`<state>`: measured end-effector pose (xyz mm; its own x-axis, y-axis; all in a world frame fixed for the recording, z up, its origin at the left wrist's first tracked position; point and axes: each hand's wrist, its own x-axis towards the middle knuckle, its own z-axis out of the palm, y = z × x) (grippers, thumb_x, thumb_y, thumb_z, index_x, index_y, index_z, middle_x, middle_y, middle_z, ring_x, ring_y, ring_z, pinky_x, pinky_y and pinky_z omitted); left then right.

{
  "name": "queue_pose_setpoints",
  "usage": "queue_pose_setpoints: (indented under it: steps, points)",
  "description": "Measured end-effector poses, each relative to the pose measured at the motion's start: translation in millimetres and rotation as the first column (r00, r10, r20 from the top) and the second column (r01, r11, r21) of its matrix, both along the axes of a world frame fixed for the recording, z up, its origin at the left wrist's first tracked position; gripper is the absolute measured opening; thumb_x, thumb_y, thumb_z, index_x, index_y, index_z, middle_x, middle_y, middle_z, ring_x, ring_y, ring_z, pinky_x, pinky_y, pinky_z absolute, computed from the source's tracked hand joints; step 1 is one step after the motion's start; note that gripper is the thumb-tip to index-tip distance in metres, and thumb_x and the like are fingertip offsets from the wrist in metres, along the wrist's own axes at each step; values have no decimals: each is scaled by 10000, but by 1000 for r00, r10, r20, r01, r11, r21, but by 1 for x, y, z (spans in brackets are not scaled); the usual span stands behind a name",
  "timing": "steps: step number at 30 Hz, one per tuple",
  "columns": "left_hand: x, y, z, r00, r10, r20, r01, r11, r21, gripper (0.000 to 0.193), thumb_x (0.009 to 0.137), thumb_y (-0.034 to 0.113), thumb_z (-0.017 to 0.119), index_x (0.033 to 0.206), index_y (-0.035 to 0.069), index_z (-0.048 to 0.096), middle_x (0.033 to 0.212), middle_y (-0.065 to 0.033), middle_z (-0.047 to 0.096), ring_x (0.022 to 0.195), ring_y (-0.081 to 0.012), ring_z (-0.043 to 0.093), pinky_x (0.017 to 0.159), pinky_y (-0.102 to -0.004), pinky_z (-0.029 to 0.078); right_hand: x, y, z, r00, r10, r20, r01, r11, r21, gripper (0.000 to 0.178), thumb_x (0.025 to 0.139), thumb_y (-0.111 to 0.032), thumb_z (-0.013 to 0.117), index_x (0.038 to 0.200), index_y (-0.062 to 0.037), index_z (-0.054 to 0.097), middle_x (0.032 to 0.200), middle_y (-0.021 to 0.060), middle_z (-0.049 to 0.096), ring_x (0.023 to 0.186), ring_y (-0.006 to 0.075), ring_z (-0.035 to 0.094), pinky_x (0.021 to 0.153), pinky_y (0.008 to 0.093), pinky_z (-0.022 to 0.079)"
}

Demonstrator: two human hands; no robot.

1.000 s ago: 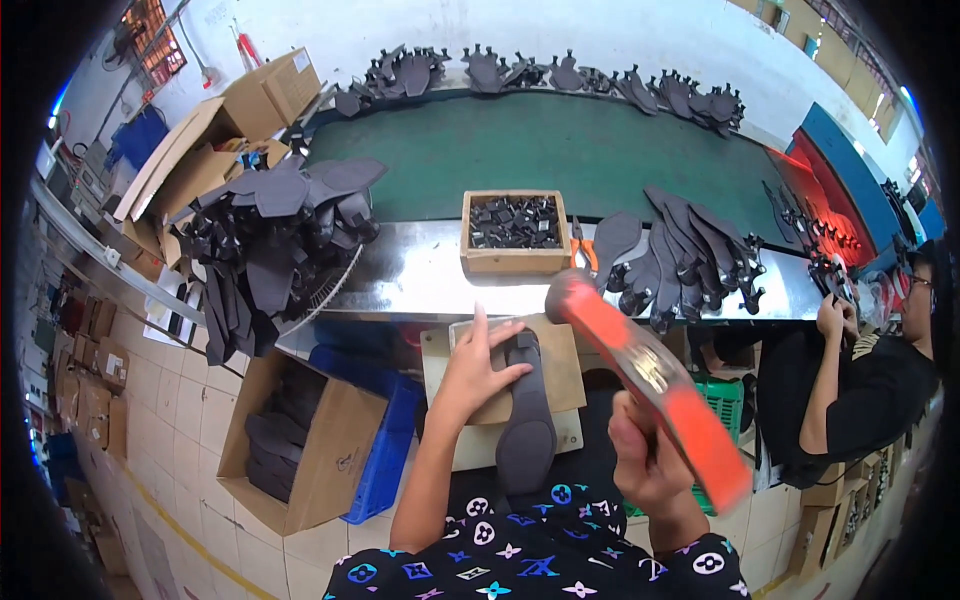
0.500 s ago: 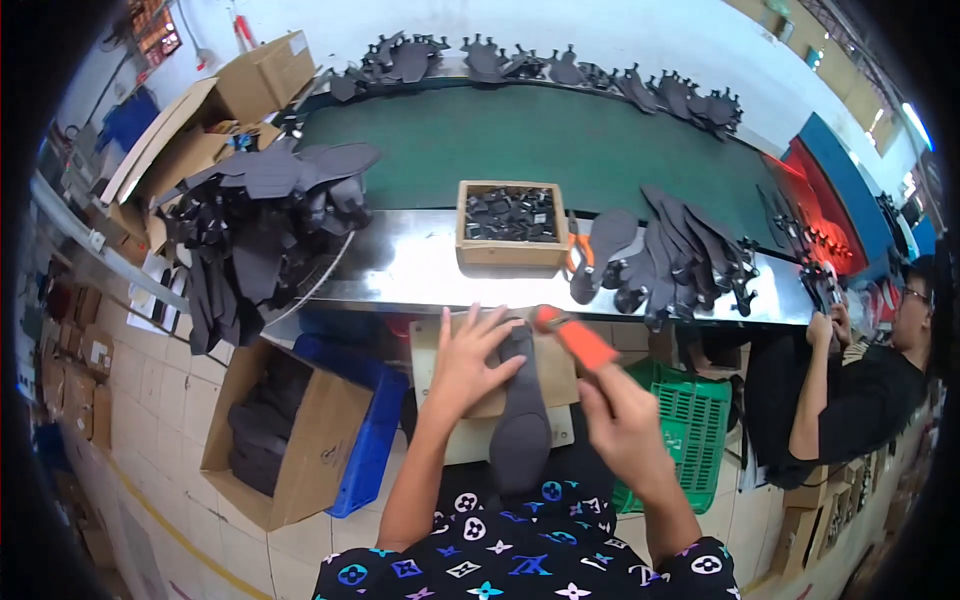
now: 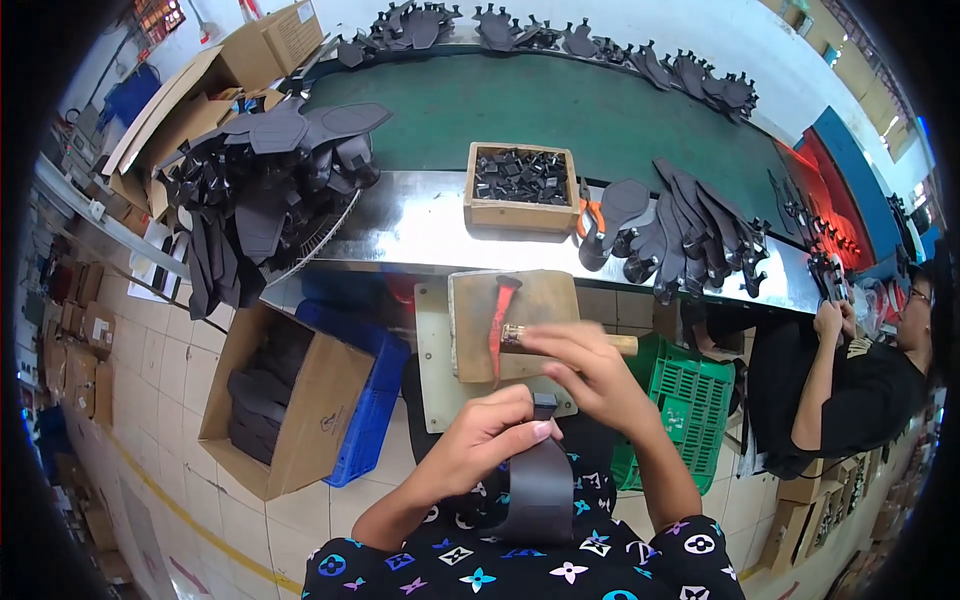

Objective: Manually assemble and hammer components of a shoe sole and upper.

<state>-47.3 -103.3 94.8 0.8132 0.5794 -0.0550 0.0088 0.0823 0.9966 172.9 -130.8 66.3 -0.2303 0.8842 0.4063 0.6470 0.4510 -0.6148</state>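
- Hammer (image 3: 497,330) had come down onto the tan block (image 3: 550,297).
- Left hand (image 3: 488,440) clamped the dark sole (image 3: 541,490) before the patterned shirt (image 3: 478,578).
- Blurred right hand (image 3: 590,370) hovered by the handle (image 3: 625,345), thumb and fingers apart.

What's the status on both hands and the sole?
Left hand gripping dark grey sole. Right hand open, blurred, at hammer; contact unclear. Hammer lying on tan board.

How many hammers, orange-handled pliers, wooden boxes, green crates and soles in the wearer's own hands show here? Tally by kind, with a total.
Hammer: 1
Sole in the left hand: 1
Orange-handled pliers: 1
Wooden box: 1
Green crate: 1
Total: 5
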Motion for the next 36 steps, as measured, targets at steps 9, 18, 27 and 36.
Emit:
queue_pose_setpoints:
  steps: [9, 18, 27, 36]
  points:
    - [8, -25, 12, 960, -202, 194, 278, 773, -571, 291, 1016, 220, 490, 1073, -39, 610, 1130, -149, 653, 1081, -207, 612, 966, -315, 463, -34, -49, 7, 317, -55, -947, -527, 820, -224, 498, 1000, -475, 541, 977, 15, 628, 968, 156, 643, 983, 303, 602, 949, 488, 464]
    - [11, -25, 5, 891, -315, 327, 454, 615, -644, 332, 1075, 235, 436, 1147, -36, 614, 1126, -101, 635, 1115, -182, 587, 1032, -321, 427, -27, -46, 4, 194, 72, -978, -608, 792, -62, 468, 957, -437, 626, 980, 29, 657, 969, 123, 665, 1094, 349, 594, 910, 440, 484]
    - [13, 3, 4, 987, 151, 55, -131, 954, -270, 287, 1037, 225, 488, 1055, -14, 643, 1080, -94, 670, 1046, -168, 604, 981, -321, 441, -14, -43, 16, 614, -209, -761, -170, 907, -386, 549, 1006, -436, 552, 1298, 26, 596, 1254, 152, 641, 1101, 240, 638, 973, 367, 479]
    - [-14, 136, -30, 321, 886, 335, -773, 40, 633, 261, 985, 182, 645, 1071, -64, 626, 1059, -122, 658, 956, -197, 610, 857, -332, 507, 167, -1, -9, 270, -894, -358, 961, 270, 49, 307, 956, -210, 634, 1145, 32, 619, 995, 171, 672, 846, 331, 660, 769, 403, 525]
